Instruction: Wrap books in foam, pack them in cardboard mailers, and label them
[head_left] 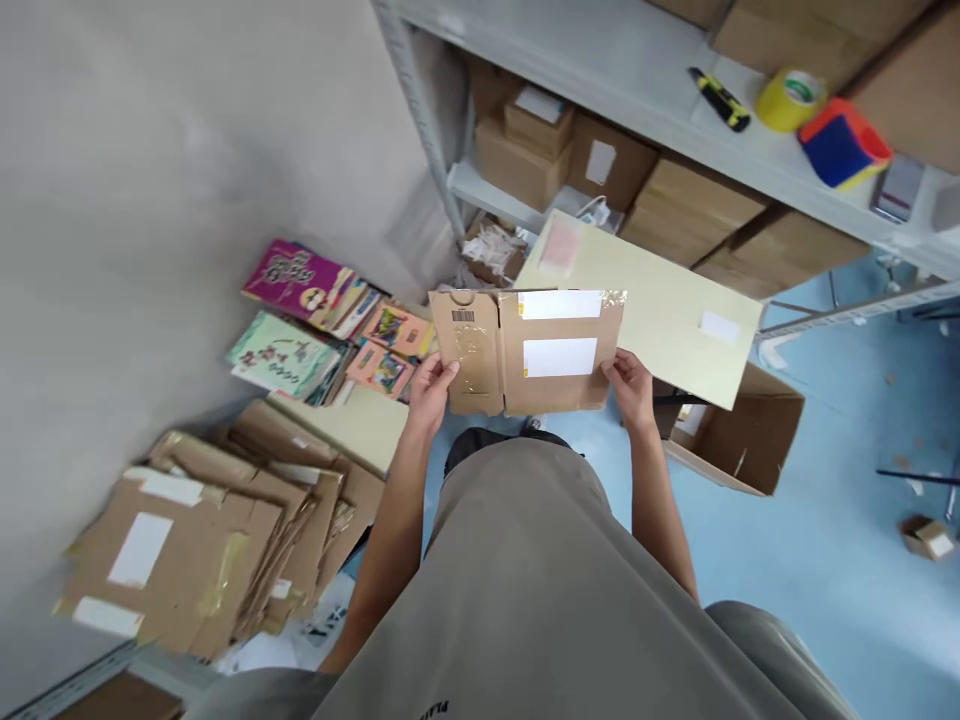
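Observation:
Between my hands is a flattened cardboard box (559,395), held out over the gap in front of my body. White labels, a barcode and strips of clear tape show on its face. My left hand (430,388) pinches its left edge, thumb on the near face. On the opposite edge, my right hand (630,385) grips the same cardboard, thumb also in front. Behind the cardboard lies a cream tabletop (667,300) with a pink patch and a white label on it.
Books (292,280) are stacked at the left by the wall. Flattened cartons (202,560) lean below them. A metal shelf (570,50) carries a box cutter (720,100), yellow tape (789,100) and boxes. On the blue floor at the right stands an open carton (757,430).

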